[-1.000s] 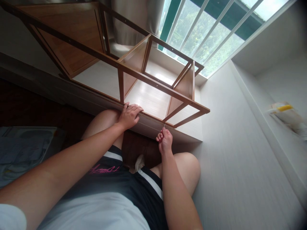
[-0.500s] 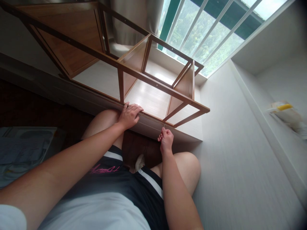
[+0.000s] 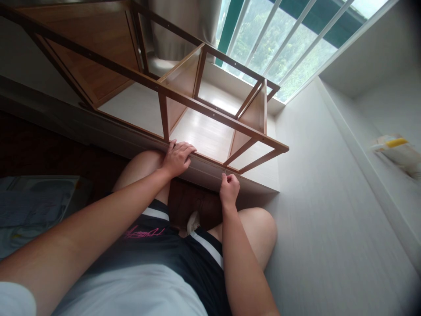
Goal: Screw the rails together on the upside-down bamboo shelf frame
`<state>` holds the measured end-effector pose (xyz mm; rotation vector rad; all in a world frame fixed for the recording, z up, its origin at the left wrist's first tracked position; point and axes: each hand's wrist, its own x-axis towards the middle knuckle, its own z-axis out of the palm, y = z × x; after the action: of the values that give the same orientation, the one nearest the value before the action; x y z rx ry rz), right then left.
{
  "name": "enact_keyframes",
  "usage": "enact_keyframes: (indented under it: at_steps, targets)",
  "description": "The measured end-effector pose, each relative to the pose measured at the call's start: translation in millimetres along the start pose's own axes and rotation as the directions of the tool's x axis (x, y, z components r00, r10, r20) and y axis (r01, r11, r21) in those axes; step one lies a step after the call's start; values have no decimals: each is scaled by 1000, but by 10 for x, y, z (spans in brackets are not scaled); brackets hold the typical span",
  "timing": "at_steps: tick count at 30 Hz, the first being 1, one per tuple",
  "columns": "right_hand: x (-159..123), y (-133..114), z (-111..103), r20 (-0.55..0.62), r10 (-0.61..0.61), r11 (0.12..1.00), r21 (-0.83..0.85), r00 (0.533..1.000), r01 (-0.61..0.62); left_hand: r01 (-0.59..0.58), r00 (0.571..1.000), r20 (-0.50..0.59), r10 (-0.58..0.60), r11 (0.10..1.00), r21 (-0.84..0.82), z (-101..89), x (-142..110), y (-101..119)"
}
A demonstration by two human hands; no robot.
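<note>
A brown wooden shelf frame lies on its side on a pale raised ledge, with several open compartments. My left hand rests on the frame's near rail, its fingers curled over the edge. My right hand is closed in a pinch just under the near rail at the base of a slanted strut, on a small thin tool that barely shows above the fingers. Both my knees are bent below the frame.
A barred window is beyond the frame. A grey curtain hangs at the top. Papers lie on the dark floor at left. A white wall runs along the right, with a yellow-capped item on a shelf.
My right hand has turned at the wrist, knuckles rolling over, and has moved slightly up toward the rail. My left hand has stayed put on the frame.
</note>
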<state>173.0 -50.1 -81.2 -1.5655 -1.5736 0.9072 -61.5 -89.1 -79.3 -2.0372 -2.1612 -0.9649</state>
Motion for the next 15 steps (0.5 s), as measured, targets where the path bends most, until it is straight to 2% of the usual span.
enact_keyframes:
  at_steps: [1,2,4,7,9,12,15]
  targets:
    - [-2,22,25,54,76,980,179,996,-85,0,1000,-3,0,1000,1,6,0,-2]
    - [-7,43,49,130,149,917,353,980,-186,1,1000,-6,-1,1000,2,11,1,-3]
    - [-21,75,92,310,229,700,606,923,-377,2,1000,-10,-2,1000,1,18,4,-1]
    - [-45,95,128,495,185,397,753,849,-525,5,1000,-12,-5,1000,-5,18,7,3]
    - [-59,96,136,540,128,263,790,832,-553,7,1000,-12,-7,1000,-10,16,8,4]
    - [-76,94,140,558,78,177,808,826,-563,4,1000,-14,-4,1000,-11,15,7,3]
    - [-93,92,156,541,84,223,808,837,-545,0,1000,-15,0,1000,-6,14,6,1]
